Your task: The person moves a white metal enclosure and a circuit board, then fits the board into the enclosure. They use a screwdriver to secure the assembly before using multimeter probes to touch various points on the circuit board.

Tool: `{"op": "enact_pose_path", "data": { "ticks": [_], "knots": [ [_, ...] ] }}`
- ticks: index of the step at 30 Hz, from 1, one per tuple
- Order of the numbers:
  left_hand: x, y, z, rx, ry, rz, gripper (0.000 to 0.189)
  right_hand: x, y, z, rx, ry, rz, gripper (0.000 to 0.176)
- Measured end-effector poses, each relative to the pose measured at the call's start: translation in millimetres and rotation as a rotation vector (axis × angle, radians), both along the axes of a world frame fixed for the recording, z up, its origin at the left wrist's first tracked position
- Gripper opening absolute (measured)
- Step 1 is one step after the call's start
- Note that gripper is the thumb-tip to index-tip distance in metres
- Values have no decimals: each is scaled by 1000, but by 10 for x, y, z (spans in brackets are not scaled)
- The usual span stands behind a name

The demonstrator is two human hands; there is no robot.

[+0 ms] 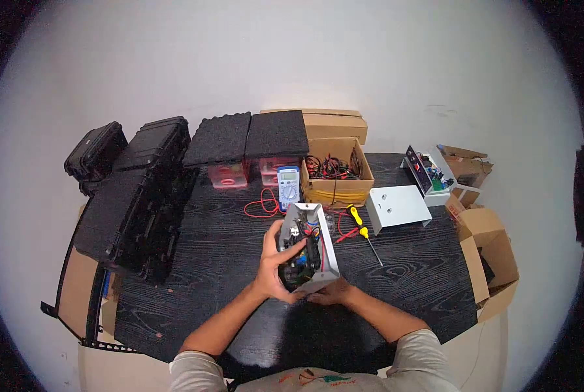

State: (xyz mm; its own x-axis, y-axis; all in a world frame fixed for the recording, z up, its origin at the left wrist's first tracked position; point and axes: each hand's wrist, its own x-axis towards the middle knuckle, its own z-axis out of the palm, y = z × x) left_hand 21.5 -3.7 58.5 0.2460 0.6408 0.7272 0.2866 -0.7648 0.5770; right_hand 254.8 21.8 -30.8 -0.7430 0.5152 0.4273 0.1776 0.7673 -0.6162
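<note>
Above the table's middle is a white-grey open metal enclosure (329, 251), tilted, with wires and dark electronic parts inside. My left hand (270, 264) is closed round its left side, with one finger reaching over the inner parts. At the lower right corner my right hand (331, 292) grips the enclosure from below; its fingertips are partly hidden. Just beyond the enclosure stands a blue and white multimeter (289, 188) with a red lead (260, 208). A yellow and black screwdriver (368, 236) and a red probe (347, 235) lie to the right.
A white metal cover (398, 207) lies at right, near another unit with a green circuit board (441, 185). A cardboard box of cables (340, 189) stands behind. Black cases (119, 209) line the left, and black foam sheets (275, 134) rest over red bins (228, 176).
</note>
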Motion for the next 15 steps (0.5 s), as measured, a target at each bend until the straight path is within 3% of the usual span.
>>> {"op": "enact_pose_path", "data": {
  "ticks": [6, 11, 15],
  "knots": [
    [-15, 36, -125, 21, -14, -69, 111, -94, -38, 173, -231, 267, -57, 126],
    [18, 51, -185, 33, -89, -110, 109, -87, 0, 496, 70, 78, -94, 135],
    [34, 78, -326, 32, -129, -134, 107, -90, -5, 622, 130, 44, -66, 136]
  ]
}}
